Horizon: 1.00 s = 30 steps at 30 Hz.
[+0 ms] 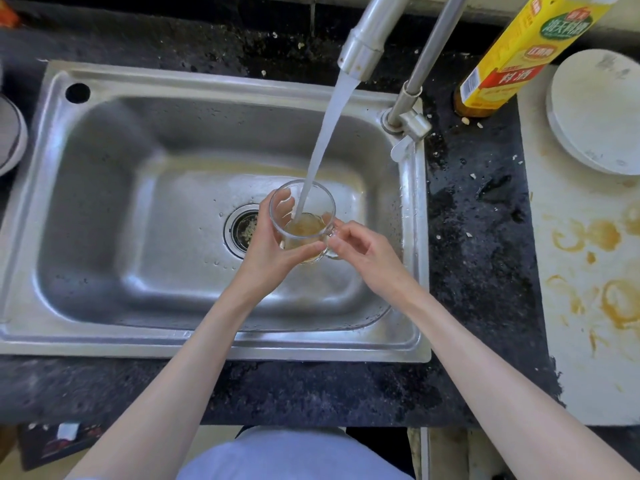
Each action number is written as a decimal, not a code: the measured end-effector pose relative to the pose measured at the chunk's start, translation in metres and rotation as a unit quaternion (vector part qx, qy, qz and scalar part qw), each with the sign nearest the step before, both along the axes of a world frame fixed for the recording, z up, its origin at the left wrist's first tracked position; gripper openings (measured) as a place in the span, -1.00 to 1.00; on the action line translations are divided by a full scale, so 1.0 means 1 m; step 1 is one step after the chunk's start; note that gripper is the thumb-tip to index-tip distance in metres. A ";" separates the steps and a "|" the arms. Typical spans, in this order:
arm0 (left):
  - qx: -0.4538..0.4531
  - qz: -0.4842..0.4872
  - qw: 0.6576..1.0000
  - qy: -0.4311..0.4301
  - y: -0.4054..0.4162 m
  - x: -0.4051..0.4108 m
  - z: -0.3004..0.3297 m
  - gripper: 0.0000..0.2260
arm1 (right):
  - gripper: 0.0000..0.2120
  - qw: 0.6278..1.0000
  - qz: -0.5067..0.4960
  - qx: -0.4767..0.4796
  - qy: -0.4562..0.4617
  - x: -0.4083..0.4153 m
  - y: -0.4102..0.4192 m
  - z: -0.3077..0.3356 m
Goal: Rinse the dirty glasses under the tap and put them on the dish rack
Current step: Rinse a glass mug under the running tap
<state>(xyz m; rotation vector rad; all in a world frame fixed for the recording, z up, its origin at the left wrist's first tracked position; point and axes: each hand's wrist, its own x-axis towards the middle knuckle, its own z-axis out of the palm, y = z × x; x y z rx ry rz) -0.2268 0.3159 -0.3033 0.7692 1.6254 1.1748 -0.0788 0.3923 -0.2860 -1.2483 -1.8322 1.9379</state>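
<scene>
A clear glass mug (304, 216) with brownish liquid in its bottom is held upright over the steel sink (104, 174), just right of the drain (244, 228). Water streams from the tap spout (363, 50) straight into the mug. My left hand (270, 247) wraps around the mug's left side and base, thumb across the front. My right hand (360, 249) pinches the mug's handle on its right side.
The tap lever (405, 147) sits at the sink's right rim. A yellow bottle (512, 60) stands on the dark counter behind. A white board (588, 306) with brown ring stains holds a round white disc (595, 112). A bowl edge (10, 133) shows far left.
</scene>
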 end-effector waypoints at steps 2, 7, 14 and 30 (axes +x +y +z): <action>-0.012 0.001 1.000 0.000 0.002 -0.002 -0.001 -0.27 | -0.86 1.000 -0.021 0.012 -0.013 -0.004 0.002 0.002; -0.051 0.008 0.998 -0.030 0.005 -0.001 0.003 -0.65 | -0.76 0.978 -0.134 -0.138 -0.078 -0.017 0.016 0.004; -0.085 -0.042 0.995 -0.007 0.001 -0.009 0.008 -0.80 | -0.64 0.897 -0.244 -0.366 -0.044 -0.020 0.028 0.001; -0.156 -0.074 0.985 0.023 0.022 -0.014 0.003 -0.45 | -0.72 0.922 -0.207 -0.316 -0.087 -0.032 0.026 -0.008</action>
